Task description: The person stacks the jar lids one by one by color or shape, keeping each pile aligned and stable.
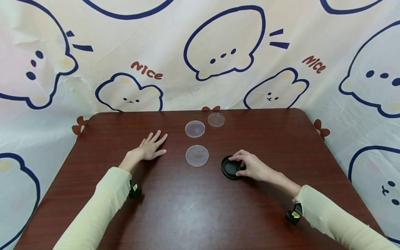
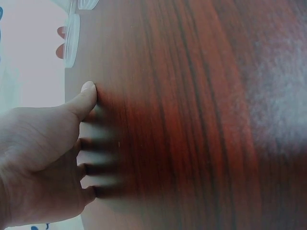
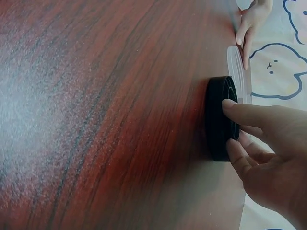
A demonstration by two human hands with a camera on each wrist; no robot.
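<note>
My right hand has its thumb and fingertips at the raised inner ring of a black round dish, which lies flat on the table right of centre. In the right wrist view the dish shows its thick dark side, with my thumb and fingers pinching the ring. Spread fingers of my left hand rest on the table to the left, holding nothing. A clear petri dish sits between the hands. Behind it are a second petri dish and a third petri dish.
The brown wooden table reaches back to a pale cloth with cartoon drawings, which also hangs at both sides. Pale sleeves cover the forearms, and a small black camera sits at each wrist.
</note>
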